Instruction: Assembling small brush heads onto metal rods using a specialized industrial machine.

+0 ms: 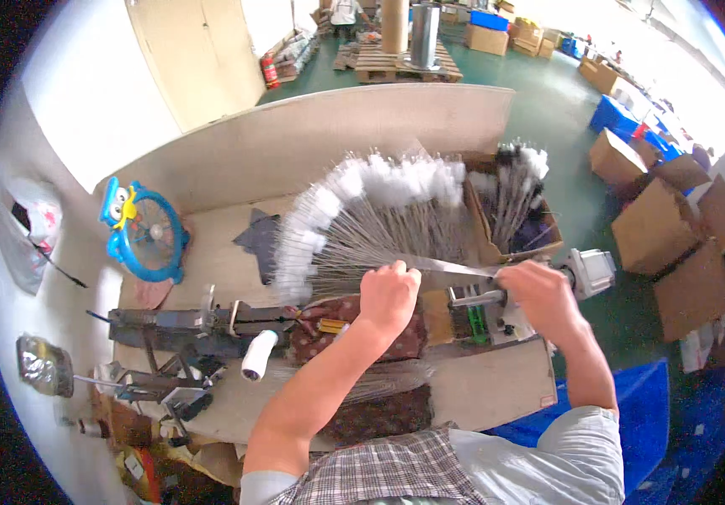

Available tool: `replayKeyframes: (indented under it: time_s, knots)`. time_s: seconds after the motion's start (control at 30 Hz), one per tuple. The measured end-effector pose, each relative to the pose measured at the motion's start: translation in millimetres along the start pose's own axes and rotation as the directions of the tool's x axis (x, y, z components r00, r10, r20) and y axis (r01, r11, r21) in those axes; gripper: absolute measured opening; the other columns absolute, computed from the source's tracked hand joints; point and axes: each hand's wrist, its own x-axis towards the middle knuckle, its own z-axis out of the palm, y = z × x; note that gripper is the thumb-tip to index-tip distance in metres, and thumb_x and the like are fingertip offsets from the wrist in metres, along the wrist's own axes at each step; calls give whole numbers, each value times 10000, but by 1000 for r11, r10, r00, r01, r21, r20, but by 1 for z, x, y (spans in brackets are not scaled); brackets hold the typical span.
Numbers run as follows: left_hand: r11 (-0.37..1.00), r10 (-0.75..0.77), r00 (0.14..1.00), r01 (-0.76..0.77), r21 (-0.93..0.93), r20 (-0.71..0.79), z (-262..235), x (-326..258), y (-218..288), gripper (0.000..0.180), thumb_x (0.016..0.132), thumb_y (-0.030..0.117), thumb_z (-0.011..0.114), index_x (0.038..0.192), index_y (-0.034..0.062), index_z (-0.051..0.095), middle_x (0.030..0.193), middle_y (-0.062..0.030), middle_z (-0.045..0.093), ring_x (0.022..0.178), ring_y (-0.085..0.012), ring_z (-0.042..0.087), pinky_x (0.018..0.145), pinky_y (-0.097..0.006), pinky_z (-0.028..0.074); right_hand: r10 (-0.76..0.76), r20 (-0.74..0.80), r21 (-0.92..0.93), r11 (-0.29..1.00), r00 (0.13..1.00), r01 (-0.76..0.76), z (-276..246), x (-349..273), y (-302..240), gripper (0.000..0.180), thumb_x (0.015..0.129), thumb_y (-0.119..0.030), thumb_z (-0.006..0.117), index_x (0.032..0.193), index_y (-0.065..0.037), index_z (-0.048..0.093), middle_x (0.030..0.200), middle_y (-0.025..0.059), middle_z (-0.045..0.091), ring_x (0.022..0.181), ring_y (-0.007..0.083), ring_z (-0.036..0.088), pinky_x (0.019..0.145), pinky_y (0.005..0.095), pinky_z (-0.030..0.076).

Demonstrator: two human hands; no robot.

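A thin pale strip (455,268) runs taut between my two hands over the workbench. My left hand (390,296) is closed in a fist at the strip's left end. At its other end my right hand (538,290) is closed too, slightly smeared by motion, beside a metal bar-like fixture (476,296). Just beyond the hands lies a wide fan of thin wire-stemmed brushes (379,215) with white tufted tips. Below my left fist sits a dark reddish spotted cloth (396,332), with a yellow-handled tool (331,326) on it.
An open cardboard box (485,223) of more brushes stands at the bench's right. A blue toy-shaped fan (148,231), a grey cloth (259,244) and a white cylindrical object (259,355) are on the left. A low board (337,126) borders the far side; cartons (666,215) stand right.
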Motion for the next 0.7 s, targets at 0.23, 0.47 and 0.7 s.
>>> replayKeyframes:
  time_s: [0.23,0.47,0.7]
  knots:
    - [990,-142,990,142,0,-13,3,14,-13,67,780,119,520,765,85,576,761,-114,584,667,-313,618,585,-432,492,300,276,41,945,913,-323,91,37,-6,128,737,-166,547,803,-115,643,719,145,626,732,356,617,659,430,484]
    - [984,25,982,9,176,-189,-8,25,-27,49,728,113,570,683,94,575,738,-91,578,573,-278,599,475,-377,470,360,275,32,924,892,-382,84,31,-1,184,770,-293,596,872,-183,700,753,115,653,724,302,637,679,395,507]
    - [977,-1,1000,7,211,-31,16,-35,-55,94,762,122,572,795,93,656,837,-74,589,764,-238,605,639,-377,482,121,459,330,896,880,-296,57,44,-1,180,754,-303,615,845,-180,710,780,55,671,743,278,630,712,364,502]
